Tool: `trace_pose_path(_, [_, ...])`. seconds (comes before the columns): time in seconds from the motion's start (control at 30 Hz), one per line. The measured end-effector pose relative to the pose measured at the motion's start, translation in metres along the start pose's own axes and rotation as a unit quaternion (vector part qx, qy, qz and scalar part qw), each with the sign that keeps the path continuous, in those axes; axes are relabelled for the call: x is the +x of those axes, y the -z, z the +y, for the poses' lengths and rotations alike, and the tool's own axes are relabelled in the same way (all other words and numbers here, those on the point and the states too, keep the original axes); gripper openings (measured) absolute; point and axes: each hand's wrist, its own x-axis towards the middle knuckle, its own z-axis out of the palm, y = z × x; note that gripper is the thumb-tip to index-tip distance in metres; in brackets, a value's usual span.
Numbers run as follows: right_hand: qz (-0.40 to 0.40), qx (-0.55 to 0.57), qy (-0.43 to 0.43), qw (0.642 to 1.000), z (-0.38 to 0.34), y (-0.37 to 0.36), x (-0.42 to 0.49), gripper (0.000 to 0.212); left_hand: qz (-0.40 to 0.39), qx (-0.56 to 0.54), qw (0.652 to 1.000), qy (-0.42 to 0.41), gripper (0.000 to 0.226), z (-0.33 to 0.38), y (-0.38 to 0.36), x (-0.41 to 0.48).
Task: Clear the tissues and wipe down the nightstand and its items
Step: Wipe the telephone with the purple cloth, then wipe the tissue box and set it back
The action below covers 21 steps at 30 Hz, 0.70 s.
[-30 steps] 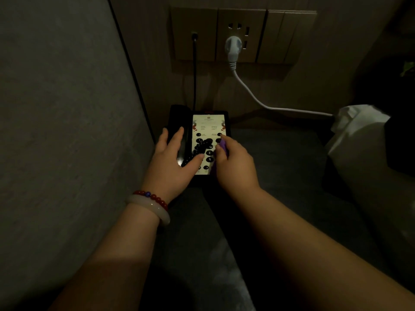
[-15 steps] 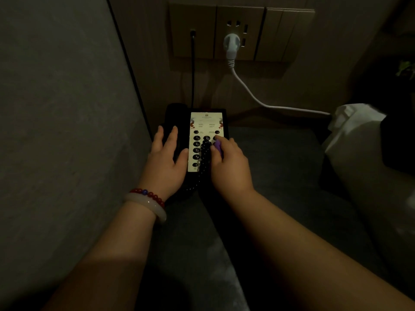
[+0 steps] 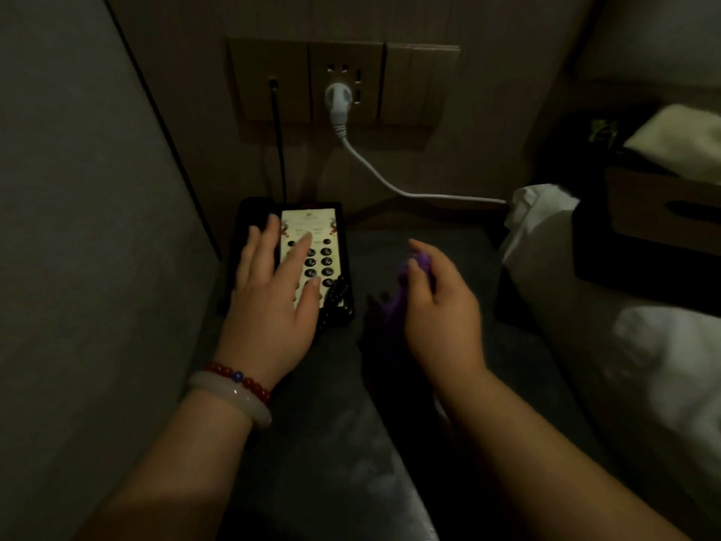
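A: Where's the phone on the bench?
B: Back-left corner, long axis running toward the wall. The left hand lies flat across its keypad, fingers straight.
A: And the cloth?
B: The right hand curls round the purple cloth, just right of the phone. I judge the next wipe goes leftward.

Dark nightstand — 1 black desk phone on it, back-left corner, nr the wall.

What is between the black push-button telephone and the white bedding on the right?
In the head view, the right hand gripping a purple cloth, over dark nightstand top.
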Motion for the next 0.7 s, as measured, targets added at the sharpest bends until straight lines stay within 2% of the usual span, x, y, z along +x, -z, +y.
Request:
trace_pose_path(0.07, [0.05, 0.003, 0.002, 0.999, 0.004, 0.035, -0.009, 0.03, -0.007, -0.016, 0.998, -0.066, 0.044, 0.024, -0.004, -0.007])
trace_pose_path(0.17, [0.107, -0.002, -0.005, 0.994, 0.015, 0.082, -0.024, 0.024, -0.074, -0.025, 0.985, -0.153, 0.042, 0.059, -0.013, -0.017])
trace_pose_path(0.23, [0.123, -0.021, -0.02, 0.992, 0.021, 0.102, -0.03, 0.023, -0.123, -0.023, 0.975, -0.183, 0.043, 0.078, -0.021, -0.024])
trace_pose_path(0.3, [0.137, -0.026, -0.016, 0.99, 0.024, 0.112, -0.031, 0.023, -0.15, -0.018, 0.969, -0.196, 0.042, 0.092, -0.031, -0.03])
trace_pose_path(0.5, [0.176, -0.006, 0.041, 0.983, 0.011, 0.127, -0.018, 0.022, -0.144, -0.003, 0.97, -0.198, 0.034, 0.109, -0.043, -0.035])
trace_pose_path(0.7, [0.227, -0.021, 0.115, 0.967, -0.01, 0.163, -0.005, 0.027, -0.154, -0.004, 0.972, -0.176, 0.039, 0.14, -0.047, -0.013])
